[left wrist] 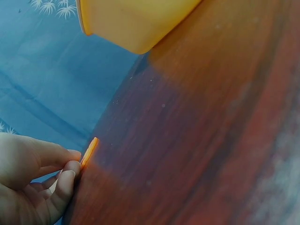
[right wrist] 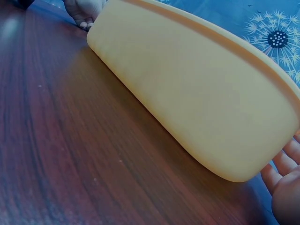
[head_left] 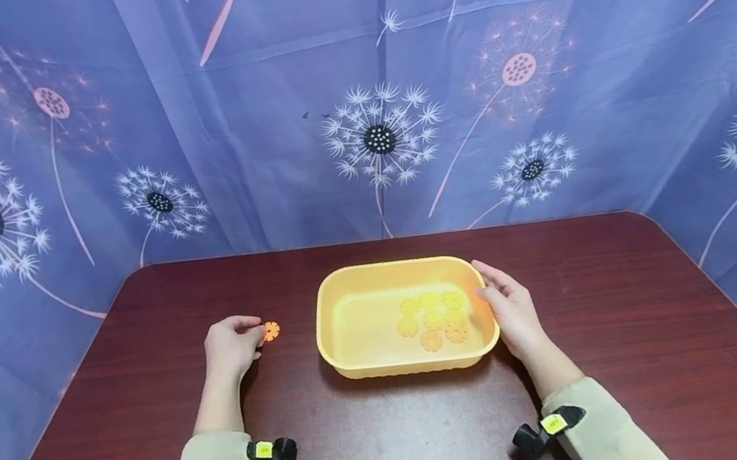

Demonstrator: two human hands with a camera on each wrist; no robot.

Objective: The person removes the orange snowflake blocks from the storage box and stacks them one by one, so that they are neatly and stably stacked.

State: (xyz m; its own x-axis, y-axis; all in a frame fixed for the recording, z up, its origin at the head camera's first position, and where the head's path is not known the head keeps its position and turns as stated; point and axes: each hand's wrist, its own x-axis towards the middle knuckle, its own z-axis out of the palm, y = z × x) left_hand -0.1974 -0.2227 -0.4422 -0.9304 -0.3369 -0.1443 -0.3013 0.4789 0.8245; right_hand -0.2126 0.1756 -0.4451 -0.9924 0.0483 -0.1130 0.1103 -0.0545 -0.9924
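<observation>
A yellow plastic tray sits mid-table and holds several yellow and orange flower-shaped discs. My left hand lies to the tray's left, and its fingertips pinch a small orange flower disc at the table surface. In the left wrist view the disc shows edge-on between thumb and fingers, with the tray beyond. With straight fingers, my right hand rests against the tray's right wall. The right wrist view shows the tray's outer wall and my right fingers beside it.
The dark red-brown wooden table has rounded far corners. A blue cloth with dandelion prints hangs behind and along both sides. Black wrist-camera mounts sit on both sleeves.
</observation>
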